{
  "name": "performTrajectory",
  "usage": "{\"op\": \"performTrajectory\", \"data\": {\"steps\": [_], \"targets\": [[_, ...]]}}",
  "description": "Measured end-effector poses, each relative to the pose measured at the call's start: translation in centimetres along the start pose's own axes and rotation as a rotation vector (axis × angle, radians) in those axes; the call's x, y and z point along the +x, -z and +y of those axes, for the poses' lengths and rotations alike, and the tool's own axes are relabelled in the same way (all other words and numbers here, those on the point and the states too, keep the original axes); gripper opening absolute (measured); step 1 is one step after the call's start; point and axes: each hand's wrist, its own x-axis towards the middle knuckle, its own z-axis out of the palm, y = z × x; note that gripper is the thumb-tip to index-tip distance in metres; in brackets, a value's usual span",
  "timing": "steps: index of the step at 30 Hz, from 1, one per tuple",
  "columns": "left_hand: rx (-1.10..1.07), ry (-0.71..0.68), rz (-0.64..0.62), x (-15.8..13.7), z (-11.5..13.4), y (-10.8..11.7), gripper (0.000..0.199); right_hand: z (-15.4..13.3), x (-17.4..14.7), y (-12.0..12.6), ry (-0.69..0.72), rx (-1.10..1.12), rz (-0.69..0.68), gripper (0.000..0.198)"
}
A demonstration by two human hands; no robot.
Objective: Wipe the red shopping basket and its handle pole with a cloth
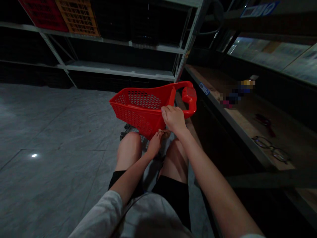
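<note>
A small red plastic shopping cart (pixel 138 114) with perforated sides stands in front of my knees, its looped handle (pixel 191 99) at the right. My right hand (pixel 173 117) is closed over the near rim of its basket, close to the handle. Lower down, my left hand (pixel 155 142) is closed against the basket's lower corner, beside a small tan, crumpled-looking piece (pixel 164 133). Whether the fingers grip that piece or something else cannot be made out. The cart's dark wheeled base is mostly hidden by my legs and the basket.
Metal shelving (pixel 119 70) crosses the back, with a red crate (pixel 46 15) and a yellow crate (pixel 78 16) above. Along the right runs a wooden shelf (pixel 237 115) bearing eyeglasses (pixel 271 150), a dark red object (pixel 265 124) and a pixelated patch. Grey floor (pixel 54 132) lies left.
</note>
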Motion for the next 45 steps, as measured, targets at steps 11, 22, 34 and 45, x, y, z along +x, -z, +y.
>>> {"op": "performTrajectory", "data": {"steps": [11, 22, 34, 45], "targets": [[-0.034, -0.318, 0.332, 7.6, 6.4, 6.6, 0.036, 0.9, -2.5, -0.9, 0.011, 0.315, 0.148, 0.050], [-0.147, -0.101, 0.063, 4.9, 1.9, 7.8, 0.033, -0.8, -6.9, -4.9, 0.084, 0.321, 0.163, 0.047], [0.564, -0.118, -0.101, 14.5, -0.2, 18.1, 0.054, 1.1, -4.9, -6.4, -0.233, 0.201, 0.683, 0.028], [0.839, -0.150, -0.183, 13.0, 0.6, 15.1, 0.060, -1.4, -8.9, -14.0, -0.164, 0.297, 0.700, 0.023]]}}
